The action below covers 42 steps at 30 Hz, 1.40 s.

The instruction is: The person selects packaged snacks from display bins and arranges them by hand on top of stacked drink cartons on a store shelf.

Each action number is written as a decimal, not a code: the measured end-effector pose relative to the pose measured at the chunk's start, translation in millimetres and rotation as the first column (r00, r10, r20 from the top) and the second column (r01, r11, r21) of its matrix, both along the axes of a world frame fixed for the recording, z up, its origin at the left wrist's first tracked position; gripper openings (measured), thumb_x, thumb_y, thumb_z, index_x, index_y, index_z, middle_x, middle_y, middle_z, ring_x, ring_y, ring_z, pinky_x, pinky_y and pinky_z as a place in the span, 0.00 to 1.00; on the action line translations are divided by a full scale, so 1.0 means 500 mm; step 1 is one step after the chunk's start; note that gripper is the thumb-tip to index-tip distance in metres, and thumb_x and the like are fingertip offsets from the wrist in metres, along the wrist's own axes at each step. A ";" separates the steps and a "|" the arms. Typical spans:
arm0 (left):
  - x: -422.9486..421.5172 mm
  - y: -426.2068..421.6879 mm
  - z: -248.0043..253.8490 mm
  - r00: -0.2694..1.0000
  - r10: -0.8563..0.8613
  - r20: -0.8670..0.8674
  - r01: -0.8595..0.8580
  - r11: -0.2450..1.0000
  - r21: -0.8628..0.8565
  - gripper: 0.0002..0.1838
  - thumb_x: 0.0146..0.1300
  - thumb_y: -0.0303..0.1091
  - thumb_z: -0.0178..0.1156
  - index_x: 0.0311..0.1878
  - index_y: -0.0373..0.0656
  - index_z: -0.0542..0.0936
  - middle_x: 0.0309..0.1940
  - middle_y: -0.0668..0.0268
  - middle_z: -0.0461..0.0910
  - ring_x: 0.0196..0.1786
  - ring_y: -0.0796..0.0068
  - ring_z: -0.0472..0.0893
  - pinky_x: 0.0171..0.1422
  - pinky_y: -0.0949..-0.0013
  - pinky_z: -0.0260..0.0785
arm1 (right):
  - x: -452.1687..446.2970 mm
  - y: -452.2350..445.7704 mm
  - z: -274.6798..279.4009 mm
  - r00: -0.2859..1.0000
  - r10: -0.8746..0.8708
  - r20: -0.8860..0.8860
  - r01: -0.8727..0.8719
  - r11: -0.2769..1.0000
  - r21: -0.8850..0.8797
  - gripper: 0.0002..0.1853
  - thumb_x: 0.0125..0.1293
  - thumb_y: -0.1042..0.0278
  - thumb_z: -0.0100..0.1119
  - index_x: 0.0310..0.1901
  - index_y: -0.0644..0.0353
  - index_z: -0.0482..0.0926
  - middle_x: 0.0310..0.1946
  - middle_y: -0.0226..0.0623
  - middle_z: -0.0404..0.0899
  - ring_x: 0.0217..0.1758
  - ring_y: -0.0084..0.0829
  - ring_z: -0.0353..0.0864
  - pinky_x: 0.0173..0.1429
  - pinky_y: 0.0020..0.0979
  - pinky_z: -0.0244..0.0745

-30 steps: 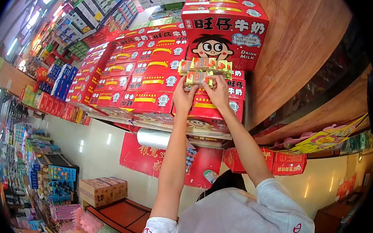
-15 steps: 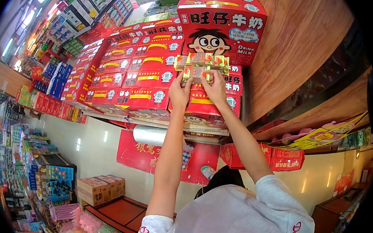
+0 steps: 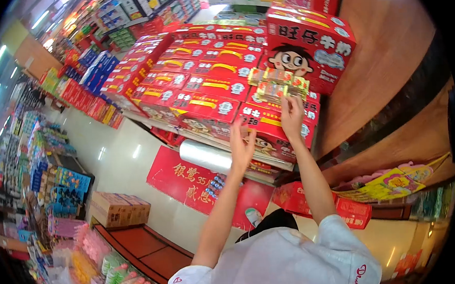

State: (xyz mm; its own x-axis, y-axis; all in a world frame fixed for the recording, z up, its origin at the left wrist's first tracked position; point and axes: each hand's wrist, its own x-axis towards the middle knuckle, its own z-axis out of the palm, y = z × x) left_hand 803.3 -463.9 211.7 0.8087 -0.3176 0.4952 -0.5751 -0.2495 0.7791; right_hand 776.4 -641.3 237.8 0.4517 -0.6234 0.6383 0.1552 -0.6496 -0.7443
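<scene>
Several small yellow-green packets with red-orange pictures lie stacked on the red milk cartons, against the front of a large upright milk carton. My right hand is at the lower right end of the nearest packet, its thumb and fingers closed on that edge. My left hand is held apart from the packets, over the front of a red milk carton. Its fingers are spread and nothing is in them.
Rows of red milk cartons with yellow handles fill the display. A wooden panel rises at the right. Below the display are a clear roll and a red floor mat. A cardboard box stands at lower left.
My left hand has let go of the packet and pulled back toward me, down and left of it. My right hand stays at the packet. The view has shifted, so the display sits further right.
</scene>
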 end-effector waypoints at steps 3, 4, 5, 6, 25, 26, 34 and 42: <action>-0.144 0.106 -0.095 0.971 0.028 -0.237 -0.054 0.993 -0.103 0.24 0.62 0.31 0.62 0.59 0.35 0.68 0.43 0.59 0.75 0.40 0.73 0.77 0.41 0.71 0.71 | -0.087 0.101 0.017 0.996 0.092 -0.016 -0.093 0.995 -0.046 0.03 0.64 0.75 0.55 0.34 0.65 0.75 0.29 0.39 0.68 0.31 0.37 0.70 0.35 0.33 0.65; -0.188 0.154 -0.100 0.918 0.041 -0.393 -0.044 0.999 0.002 0.23 0.62 0.32 0.62 0.59 0.35 0.69 0.41 0.61 0.77 0.40 0.76 0.77 0.44 0.72 0.71 | -0.123 0.147 0.016 0.987 0.149 -0.061 -0.153 0.985 -0.073 0.03 0.64 0.76 0.54 0.33 0.65 0.75 0.29 0.40 0.69 0.32 0.38 0.70 0.36 0.33 0.66; -0.230 0.195 -0.184 0.829 -0.031 -0.558 -0.032 0.994 -0.103 0.23 0.62 0.32 0.62 0.58 0.36 0.70 0.39 0.61 0.79 0.41 0.77 0.78 0.45 0.73 0.72 | -0.149 0.193 -0.012 0.967 0.244 -0.068 -0.248 0.967 -0.063 0.03 0.63 0.76 0.54 0.34 0.65 0.75 0.30 0.41 0.70 0.33 0.39 0.71 0.36 0.33 0.67; -0.270 0.226 -0.234 0.791 -0.018 -0.612 -0.119 0.976 -0.182 0.21 0.62 0.32 0.62 0.57 0.36 0.71 0.39 0.61 0.79 0.40 0.77 0.78 0.45 0.73 0.72 | -0.171 0.241 -0.052 0.938 0.337 -0.074 -0.341 0.938 -0.053 0.03 0.63 0.77 0.53 0.34 0.65 0.75 0.30 0.42 0.71 0.33 0.40 0.72 0.37 0.34 0.67; -0.641 0.608 -0.348 0.334 0.608 -0.721 -0.908 0.411 -0.073 0.18 0.67 0.38 0.57 0.54 0.37 0.74 0.41 0.59 0.79 0.42 0.73 0.78 0.47 0.70 0.71 | -0.398 0.679 -0.211 -0.075 0.935 -0.347 -0.943 0.047 0.330 0.09 0.63 0.74 0.55 0.43 0.64 0.80 0.30 0.41 0.72 0.33 0.35 0.74 0.33 0.31 0.71; -0.660 0.618 -0.340 0.305 0.613 -0.728 -0.922 0.382 -0.064 0.17 0.67 0.37 0.57 0.54 0.37 0.74 0.41 0.60 0.79 0.42 0.74 0.78 0.47 0.71 0.71 | -0.414 0.691 -0.219 -0.093 0.933 -0.349 -0.944 0.029 0.328 0.09 0.63 0.74 0.55 0.43 0.64 0.80 0.30 0.41 0.72 0.33 0.35 0.74 0.33 0.31 0.71; -0.809 0.706 -0.285 0.178 0.668 -0.723 -0.980 0.186 -0.070 0.18 0.67 0.38 0.57 0.55 0.39 0.73 0.43 0.61 0.78 0.43 0.74 0.78 0.47 0.72 0.71 | -0.545 0.810 -0.246 -0.353 0.817 -0.457 -0.932 -0.265 0.246 0.08 0.63 0.71 0.55 0.40 0.62 0.81 0.32 0.41 0.74 0.38 0.38 0.76 0.38 0.33 0.73; -0.857 0.778 -0.215 0.330 0.666 -0.669 -0.937 0.318 -0.145 0.18 0.67 0.39 0.58 0.56 0.40 0.73 0.44 0.61 0.77 0.46 0.73 0.77 0.51 0.70 0.70 | -0.614 0.873 -0.222 -0.415 0.784 -0.461 -0.906 -0.310 0.288 0.09 0.61 0.73 0.54 0.41 0.60 0.81 0.33 0.40 0.75 0.39 0.37 0.76 0.41 0.34 0.72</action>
State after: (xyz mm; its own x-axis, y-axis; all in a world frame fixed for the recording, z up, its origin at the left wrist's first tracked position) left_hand 374.8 -75.1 104.2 0.6217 0.7718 -0.1336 0.1343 0.0630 0.9889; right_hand 469.3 -204.8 126.7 0.4300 0.8906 0.1481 0.4627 -0.0765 -0.8832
